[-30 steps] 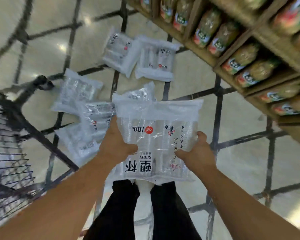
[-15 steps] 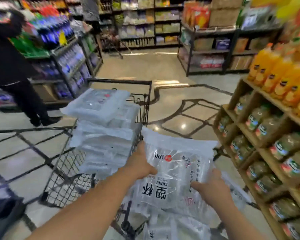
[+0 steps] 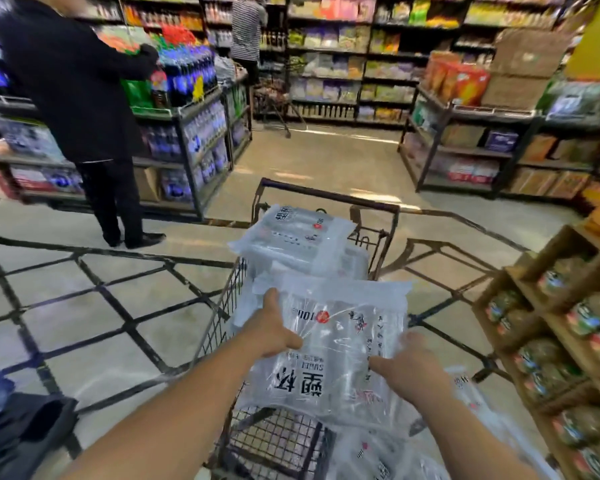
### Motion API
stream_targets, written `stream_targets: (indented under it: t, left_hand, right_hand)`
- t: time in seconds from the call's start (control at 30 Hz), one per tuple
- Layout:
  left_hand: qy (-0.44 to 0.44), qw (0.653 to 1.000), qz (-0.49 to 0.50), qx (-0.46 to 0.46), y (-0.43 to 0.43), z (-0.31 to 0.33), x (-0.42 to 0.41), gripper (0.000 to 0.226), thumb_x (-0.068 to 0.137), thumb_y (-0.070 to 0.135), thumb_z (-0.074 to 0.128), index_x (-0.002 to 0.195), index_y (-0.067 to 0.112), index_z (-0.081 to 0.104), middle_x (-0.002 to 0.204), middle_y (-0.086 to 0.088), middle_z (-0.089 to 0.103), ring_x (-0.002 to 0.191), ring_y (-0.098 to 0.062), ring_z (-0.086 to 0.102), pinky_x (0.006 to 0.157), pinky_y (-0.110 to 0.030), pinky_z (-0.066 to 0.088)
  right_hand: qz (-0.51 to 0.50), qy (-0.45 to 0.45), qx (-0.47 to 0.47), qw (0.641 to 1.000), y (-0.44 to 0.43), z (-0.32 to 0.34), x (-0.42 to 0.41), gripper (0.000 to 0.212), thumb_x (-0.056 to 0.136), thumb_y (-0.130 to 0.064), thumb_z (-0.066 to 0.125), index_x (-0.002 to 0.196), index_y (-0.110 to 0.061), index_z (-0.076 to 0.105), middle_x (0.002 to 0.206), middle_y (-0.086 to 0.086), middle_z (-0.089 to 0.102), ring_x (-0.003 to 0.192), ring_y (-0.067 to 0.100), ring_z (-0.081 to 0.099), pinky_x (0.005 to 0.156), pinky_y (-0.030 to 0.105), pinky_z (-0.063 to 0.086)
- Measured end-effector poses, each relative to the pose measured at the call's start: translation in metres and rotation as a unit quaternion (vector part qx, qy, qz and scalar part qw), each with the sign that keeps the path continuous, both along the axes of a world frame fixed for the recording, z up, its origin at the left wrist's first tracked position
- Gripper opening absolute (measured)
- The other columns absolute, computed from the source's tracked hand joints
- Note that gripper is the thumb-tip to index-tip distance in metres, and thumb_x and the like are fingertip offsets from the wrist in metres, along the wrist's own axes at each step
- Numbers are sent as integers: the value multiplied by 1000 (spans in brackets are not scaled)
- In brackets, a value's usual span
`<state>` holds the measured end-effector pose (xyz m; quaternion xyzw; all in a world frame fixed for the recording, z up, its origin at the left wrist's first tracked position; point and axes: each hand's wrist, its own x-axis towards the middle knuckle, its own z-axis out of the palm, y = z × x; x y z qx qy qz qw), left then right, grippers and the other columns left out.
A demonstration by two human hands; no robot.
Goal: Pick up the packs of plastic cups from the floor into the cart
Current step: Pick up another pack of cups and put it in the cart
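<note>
I hold a clear pack of plastic cups (image 3: 340, 344) with black and red print over the wire cart (image 3: 326, 195). My left hand (image 3: 272, 329) grips its left edge and my right hand (image 3: 407, 367) grips its lower right edge. Beyond it, several more packs (image 3: 297, 239) lie stacked in the cart, reaching above the rim. Other packs on the floor (image 3: 461, 386) show at the lower right, partly hidden by my right arm.
Wooden shelves of jars (image 3: 565, 341) stand close on the right. A person in black (image 3: 84, 109) stands at a drinks shelf on the left. Another shopper (image 3: 246, 29) with a cart stands far down the aisle. A dark bag (image 3: 21, 431) lies at the lower left.
My view rose from the floor to the aisle. The pack came up from above the floor packs to over the cart, and has shifted further left over the basket in the last half second.
</note>
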<state>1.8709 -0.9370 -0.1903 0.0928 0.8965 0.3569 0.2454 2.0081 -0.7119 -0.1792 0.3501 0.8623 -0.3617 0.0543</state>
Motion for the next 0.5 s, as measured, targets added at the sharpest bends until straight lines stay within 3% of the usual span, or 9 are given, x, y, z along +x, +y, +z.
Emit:
stream_targets:
  t: [0.1, 0.2, 0.33, 0.4, 0.5]
  left_hand:
    - [-25, 1000, 10, -11, -48, -20, -34, 123, 72, 24, 84, 154, 28, -7, 148, -17, 42, 122, -32, 52, 92, -34, 47]
    - [-42, 999, 14, -16, -93, -44, -53, 124, 68, 24, 85, 155, 27, -4, 151, -13, 38, 129, -30, 47, 101, -33, 44]
    - [-84, 995, -29, -44, -135, -88, -55, 118, 68, 25, 84, 152, 24, 1, 143, -12, 43, 120, -28, 51, 95, -34, 47]
    - [-101, 993, -45, -43, -146, -110, -53, 117, 68, 25, 84, 150, 29, -1, 146, -10, 39, 123, -27, 49, 92, -32, 47]
    - [-123, 989, -63, -49, -152, -136, -52, 118, 68, 25, 85, 150, 27, 0, 146, -10, 40, 125, -25, 46, 95, -33, 47]
  right_hand:
    - [6, -22, -1, 1000, -50, -8, -34, 82, 75, -37, 79, 138, -7, 35, 102, 5, 55, 71, 12, 53, 62, 27, 44]
    - [-3, -72, -11, 997, -96, -35, -55, 85, 60, -48, 75, 128, -12, 37, 103, 7, 58, 83, 22, 61, 72, 34, 54]
    - [-14, -147, -43, 988, -141, -76, -54, 88, 66, -46, 78, 135, -11, 36, 106, 5, 57, 83, 18, 59, 70, 33, 52]
    - [-29, -177, -50, 982, -156, -91, -50, 91, 73, -44, 79, 142, -11, 30, 116, 7, 55, 90, 19, 58, 73, 32, 48]
    - [-42, -225, -52, 972, -165, -112, -50, 96, 80, -45, 77, 150, -11, 20, 140, 11, 48, 115, 29, 55, 86, 35, 44]
